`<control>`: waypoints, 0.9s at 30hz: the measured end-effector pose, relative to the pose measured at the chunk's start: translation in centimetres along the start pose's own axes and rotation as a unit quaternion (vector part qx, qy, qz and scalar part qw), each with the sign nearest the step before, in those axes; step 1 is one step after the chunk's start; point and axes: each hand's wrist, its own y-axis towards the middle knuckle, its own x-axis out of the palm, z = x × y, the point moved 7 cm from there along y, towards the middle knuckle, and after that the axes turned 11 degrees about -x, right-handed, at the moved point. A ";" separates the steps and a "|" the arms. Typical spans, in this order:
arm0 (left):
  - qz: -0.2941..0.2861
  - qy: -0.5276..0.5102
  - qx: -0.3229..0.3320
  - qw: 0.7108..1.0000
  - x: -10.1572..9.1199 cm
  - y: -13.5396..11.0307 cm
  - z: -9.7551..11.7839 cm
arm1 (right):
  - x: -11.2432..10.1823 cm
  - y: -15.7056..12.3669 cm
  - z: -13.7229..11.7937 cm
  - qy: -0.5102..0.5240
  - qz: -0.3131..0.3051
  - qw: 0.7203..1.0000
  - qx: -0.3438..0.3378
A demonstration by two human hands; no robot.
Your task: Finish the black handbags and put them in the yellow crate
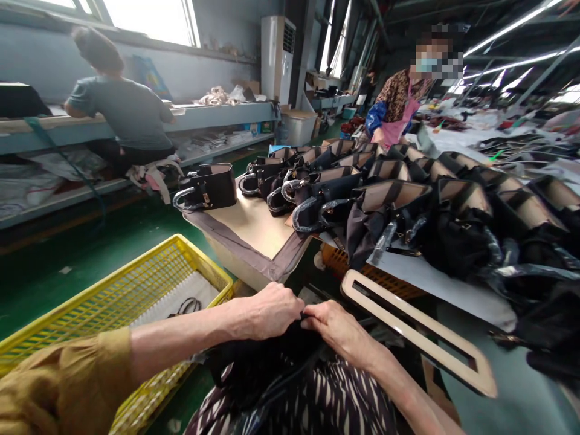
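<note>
My left hand is closed, its fingers pinching the upper edge of a black bag that lies on my lap. Right beside it, my right hand grips the same edge between thumb and fingers, the two hands almost touching. The bag is dark and its details are hard to make out; its lower part spreads over my patterned clothing. A pale oblong frame with a long slot lies to the right of my right hand.
A yellow plastic basket stands at left. Ahead, many black handbags crowd a table; one handbag stands apart on a cream padded surface. A masked person stands behind them. Another person sits at a bench, back turned.
</note>
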 end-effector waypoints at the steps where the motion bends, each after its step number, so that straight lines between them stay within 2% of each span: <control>1: 0.003 -0.007 -0.012 1.000 0.0 -0.1 -0.4 | -0.1 0.2 0.2 0.019 0.003 1.000 0.003; 4: 0.008 -0.031 -0.067 0.997 -0.7 -0.3 -2.0 | -0.3 0.6 1.2 0.073 0.014 0.996 0.058; 7: 0.021 -0.057 -0.125 0.990 -1.7 -0.8 -3.3 | 0.1 0.7 2.0 0.133 -0.013 0.984 0.121; 10: 0.036 -0.061 -0.163 0.984 -2.9 -1.4 -3.6 | 0.3 0.9 2.1 0.154 -0.043 0.977 0.143; 13: 0.051 -0.038 -0.168 0.984 -4.9 -2.0 -3.0 | -0.8 1.7 1.8 0.068 -0.042 0.987 0.140; 16: 0.060 -0.019 -0.155 0.986 -7.3 -2.5 -2.2 | -3.1 3.1 0.7 -0.050 -0.001 0.993 0.109; 19: 0.053 -0.015 -0.152 0.987 -8.6 -2.9 -1.9 | -4.6 4.4 -0.4 -0.100 0.021 0.992 0.072; 23: 0.043 -0.028 -0.160 0.986 -7.8 -3.2 -2.5 | -4.0 4.9 -0.6 -0.119 0.016 0.992 0.048; 27: 0.029 -0.041 -0.184 0.982 -5.9 -3.8 -4.0 | -1.5 2.7 1.1 -0.133 0.045 0.986 0.089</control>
